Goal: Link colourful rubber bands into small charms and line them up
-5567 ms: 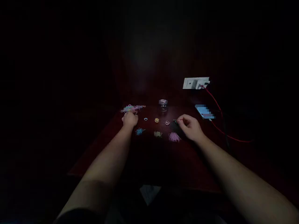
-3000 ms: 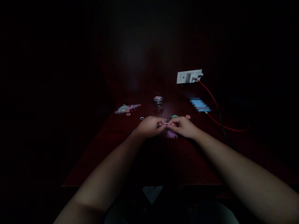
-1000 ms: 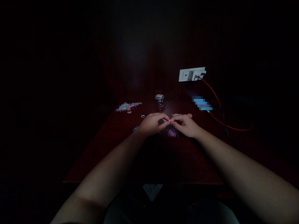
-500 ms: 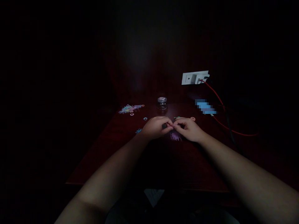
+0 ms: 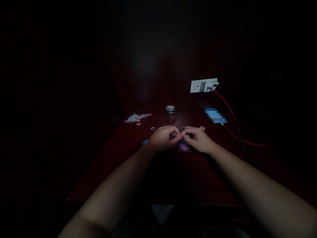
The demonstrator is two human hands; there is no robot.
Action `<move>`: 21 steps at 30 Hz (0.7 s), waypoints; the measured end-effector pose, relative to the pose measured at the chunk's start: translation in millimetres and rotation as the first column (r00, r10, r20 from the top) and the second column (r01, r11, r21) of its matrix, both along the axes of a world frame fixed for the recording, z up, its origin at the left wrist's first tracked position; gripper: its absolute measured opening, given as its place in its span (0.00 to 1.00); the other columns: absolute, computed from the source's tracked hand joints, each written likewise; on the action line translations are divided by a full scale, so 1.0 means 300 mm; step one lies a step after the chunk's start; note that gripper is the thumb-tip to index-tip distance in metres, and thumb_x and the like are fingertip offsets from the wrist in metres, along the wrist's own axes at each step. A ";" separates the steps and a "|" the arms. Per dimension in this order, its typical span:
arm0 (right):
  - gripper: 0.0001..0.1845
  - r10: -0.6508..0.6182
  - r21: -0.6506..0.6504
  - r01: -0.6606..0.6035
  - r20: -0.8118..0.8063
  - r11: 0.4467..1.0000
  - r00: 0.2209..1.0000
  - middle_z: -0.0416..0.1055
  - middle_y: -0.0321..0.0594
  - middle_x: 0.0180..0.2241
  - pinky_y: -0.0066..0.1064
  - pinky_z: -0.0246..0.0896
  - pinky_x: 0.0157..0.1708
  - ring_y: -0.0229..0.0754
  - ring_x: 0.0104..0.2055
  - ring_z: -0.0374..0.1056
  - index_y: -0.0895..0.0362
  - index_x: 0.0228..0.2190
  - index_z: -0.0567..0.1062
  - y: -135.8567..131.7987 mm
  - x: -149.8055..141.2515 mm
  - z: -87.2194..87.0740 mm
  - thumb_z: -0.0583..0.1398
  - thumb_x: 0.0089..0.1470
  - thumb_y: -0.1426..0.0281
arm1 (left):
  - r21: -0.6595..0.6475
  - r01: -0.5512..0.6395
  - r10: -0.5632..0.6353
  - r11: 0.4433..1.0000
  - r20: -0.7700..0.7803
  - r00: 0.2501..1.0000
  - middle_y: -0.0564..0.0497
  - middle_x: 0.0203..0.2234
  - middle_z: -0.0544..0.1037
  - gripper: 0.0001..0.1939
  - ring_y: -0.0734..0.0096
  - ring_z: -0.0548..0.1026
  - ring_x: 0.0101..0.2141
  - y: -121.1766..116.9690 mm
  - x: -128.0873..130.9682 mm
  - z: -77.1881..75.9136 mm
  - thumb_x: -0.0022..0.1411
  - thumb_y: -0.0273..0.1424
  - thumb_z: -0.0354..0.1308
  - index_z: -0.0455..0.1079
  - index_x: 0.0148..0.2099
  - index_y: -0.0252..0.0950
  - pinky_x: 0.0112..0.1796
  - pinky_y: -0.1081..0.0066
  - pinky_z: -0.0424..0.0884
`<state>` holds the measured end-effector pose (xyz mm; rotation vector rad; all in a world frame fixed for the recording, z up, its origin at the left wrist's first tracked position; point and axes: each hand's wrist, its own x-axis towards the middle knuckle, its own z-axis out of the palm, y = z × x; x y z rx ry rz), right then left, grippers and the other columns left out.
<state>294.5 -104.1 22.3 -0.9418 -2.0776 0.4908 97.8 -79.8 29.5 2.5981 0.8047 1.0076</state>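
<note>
Pink band (image 5: 178, 135): thin, small and softly curved, bridging the fingertips of both hands above the tabletop, just behind the purple bundle; too small and dim for its surface to be read
Left hand (image 5: 163, 137): thumb and forefinger brought together, pinching one side of the band, the other fingers curled
Right hand (image 5: 199, 138): thumb and forefinger closed on the other side, knuckles bent, its tips close to those of the left
Purple bundle (image 5: 184, 147): fine, stringy loops fanned out loosely on the near side of the hands
Blue bundle (image 5: 145, 141): stringy, partly hidden by the left hand
Blue ring (image 5: 153, 128): a small round loop lying flat, apart from the hands
Coral ring (image 5: 202, 128): thicker-looking, rounded, just beyond the right hand
Mixed pile (image 5: 135, 118): tangled pastel strands in pink, blue, green and yellow at the far left, with pale pink rings (image 5: 138, 123) at its near edge
Jar (image 5: 170, 114): clear, squat and cylindrical, upright, with a patterned lid
Table (image 5: 119, 172): dark red, smooth, faintly glossy near the jar
Phone (image 5: 215, 115): flat slab with a pixelated face, joined to a red cable (image 5: 226, 103)
Socket panel (image 5: 197, 86): white, rectangular, holding a pale plug
</note>
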 end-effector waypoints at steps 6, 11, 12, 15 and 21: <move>0.12 -0.030 -0.014 0.030 -0.002 0.999 1.000 0.63 0.36 0.23 0.28 0.53 0.26 0.35 0.25 0.58 0.59 0.27 0.76 -0.003 -0.004 0.003 0.57 0.55 0.66 | 0.016 0.027 -0.026 1.000 -0.016 1.000 0.52 0.30 0.77 0.05 0.74 0.74 0.31 -0.003 0.000 0.006 0.59 0.31 0.57 0.70 0.37 0.36 0.34 0.73 0.69; 0.11 -0.028 -0.023 0.028 -0.009 0.999 1.000 0.63 0.36 0.24 0.28 0.53 0.26 0.34 0.25 0.58 0.60 0.28 0.76 0.001 -0.005 0.000 0.57 0.55 0.66 | 0.058 0.019 -0.019 0.998 0.003 1.000 0.51 0.31 0.77 0.04 0.73 0.74 0.32 -0.004 -0.001 0.005 0.58 0.29 0.57 0.70 0.37 0.36 0.35 0.72 0.69; 0.12 -0.029 -0.022 0.029 -0.007 0.999 1.000 0.63 0.36 0.24 0.28 0.53 0.26 0.34 0.25 0.59 0.60 0.28 0.76 0.002 -0.005 -0.001 0.57 0.56 0.66 | 0.062 0.018 -0.018 0.998 0.005 1.000 0.51 0.31 0.77 0.04 0.73 0.74 0.33 -0.005 -0.002 0.005 0.58 0.29 0.57 0.70 0.37 0.36 0.35 0.72 0.69; 0.12 -0.038 -0.005 0.038 0.010 0.999 0.999 0.64 0.37 0.24 0.27 0.53 0.27 0.35 0.26 0.59 0.60 0.28 0.76 0.004 -0.005 -0.004 0.57 0.56 0.66 | 0.063 0.030 -0.031 0.998 0.010 0.999 0.51 0.31 0.76 0.04 0.73 0.73 0.33 -0.008 -0.003 0.008 0.58 0.28 0.57 0.70 0.37 0.36 0.36 0.72 0.69; 0.11 -0.063 0.024 0.062 0.021 0.998 0.998 0.65 0.37 0.24 0.27 0.53 0.28 0.35 0.27 0.61 0.60 0.27 0.76 0.005 -0.007 -0.008 0.57 0.55 0.69 | 0.063 0.021 -0.022 0.998 0.007 1.000 0.52 0.29 0.76 0.03 0.74 0.72 0.30 -0.013 -0.001 0.009 0.59 0.28 0.55 0.70 0.36 0.36 0.33 0.73 0.67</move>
